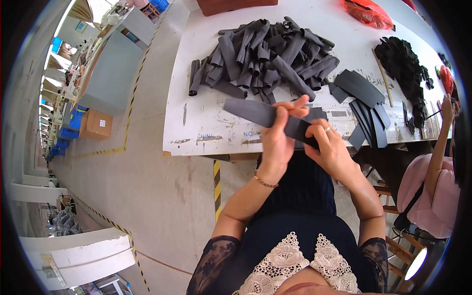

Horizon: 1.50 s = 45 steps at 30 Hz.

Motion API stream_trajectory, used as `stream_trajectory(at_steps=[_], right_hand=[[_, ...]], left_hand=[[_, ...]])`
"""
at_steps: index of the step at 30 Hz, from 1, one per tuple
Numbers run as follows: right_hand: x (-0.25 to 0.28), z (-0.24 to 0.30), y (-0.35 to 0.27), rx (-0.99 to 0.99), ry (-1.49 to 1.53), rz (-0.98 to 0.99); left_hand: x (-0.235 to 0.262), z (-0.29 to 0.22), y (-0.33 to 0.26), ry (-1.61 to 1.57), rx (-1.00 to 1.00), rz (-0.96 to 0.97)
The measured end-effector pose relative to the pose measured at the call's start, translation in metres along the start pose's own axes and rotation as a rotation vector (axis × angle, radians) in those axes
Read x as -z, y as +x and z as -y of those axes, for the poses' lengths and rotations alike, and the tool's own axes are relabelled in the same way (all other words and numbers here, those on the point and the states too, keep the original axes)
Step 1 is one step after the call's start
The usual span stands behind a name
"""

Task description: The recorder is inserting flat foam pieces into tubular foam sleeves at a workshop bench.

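A long dark grey strip of sheet material (248,111) stretches between my two hands above the near edge of the white table. My left hand (281,135) grips it near the middle, thumb on top and fingers behind. At its right end my right hand (330,146) pinches the strip with curled fingers. Just beyond my hands lies a large heap of rolled dark grey pieces (268,54). Flat dark grey pieces (361,87) are spread to the right of the heap, with narrower strips (371,123) nearer the edge.
The white table (196,115) runs to the right, where a pile of black pieces (403,69) and a wooden stick (383,78) lie. A red plastic bag (368,14) is at the back. A person in pink (425,196) sits at right. A cardboard box (96,124) stands left.
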State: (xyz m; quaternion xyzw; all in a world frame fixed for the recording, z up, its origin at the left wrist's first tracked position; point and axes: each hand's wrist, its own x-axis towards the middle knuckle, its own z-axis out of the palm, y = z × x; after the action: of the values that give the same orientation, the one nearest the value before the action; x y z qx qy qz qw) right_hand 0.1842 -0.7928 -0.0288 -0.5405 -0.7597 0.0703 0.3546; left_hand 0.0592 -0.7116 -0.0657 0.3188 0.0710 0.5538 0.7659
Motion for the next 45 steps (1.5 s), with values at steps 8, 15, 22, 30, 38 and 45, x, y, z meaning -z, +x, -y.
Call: stream_trajectory(at_steps=[8, 15, 22, 30, 38, 45], right_hand=[[-0.006, -0.006, 0.005, 0.034, -0.031, 0.019], [-0.013, -0.015, 0.005, 0.036, 0.034, 0.036], [-0.008, -0.014, 0.008, -0.012, 0.122, 0.02], [-0.011, -0.021, 0.011, 0.054, 0.144, 0.025], [-0.014, -0.024, 0.012, 0.047, 0.179, 0.026], [-0.017, -0.024, 0.017, 0.074, 0.193, 0.012]], left_hand=[[0.005, 0.005, 0.0, -0.101, 0.079, -0.071], [-0.005, 0.01, -0.007, -0.092, 0.146, -0.144], [-0.009, -0.002, -0.003, -0.1, -0.023, -0.229], [-0.012, 0.003, -0.007, -0.095, -0.018, -0.21], [0.006, 0.002, -0.003, -0.099, 0.034, -0.097], [0.006, -0.004, 0.0, -0.069, 0.045, -0.036]])
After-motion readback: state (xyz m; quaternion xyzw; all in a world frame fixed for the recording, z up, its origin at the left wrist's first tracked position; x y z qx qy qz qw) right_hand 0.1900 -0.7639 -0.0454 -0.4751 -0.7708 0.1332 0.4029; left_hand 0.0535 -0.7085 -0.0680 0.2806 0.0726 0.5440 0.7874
